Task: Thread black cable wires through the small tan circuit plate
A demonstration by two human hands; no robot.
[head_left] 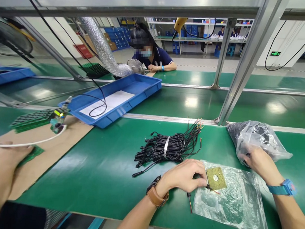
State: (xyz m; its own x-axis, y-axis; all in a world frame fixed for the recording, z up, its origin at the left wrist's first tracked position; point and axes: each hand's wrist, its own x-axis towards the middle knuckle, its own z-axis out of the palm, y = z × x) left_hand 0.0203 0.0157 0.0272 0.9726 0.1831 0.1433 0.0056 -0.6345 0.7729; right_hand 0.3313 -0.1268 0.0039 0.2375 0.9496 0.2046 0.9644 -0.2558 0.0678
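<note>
My left hand, with a watch on its wrist, is closed in a pinch on a short wire lead with a black connector and thin coloured wire ends. Its fingertips are beside a yellow-green square pad with a round hole, which lies on a clear plastic sheet. At the right, my right hand has its fingers curled at the mouth of a clear plastic bag of dark pieces; what they grip is hidden. Beyond my left hand lies a tied bundle of black cables.
A blue tray with white paper stands at the back. At left, a co-worker's hand is on a green circuit board over cardboard. A metal post rises behind. Another person sits across the bench.
</note>
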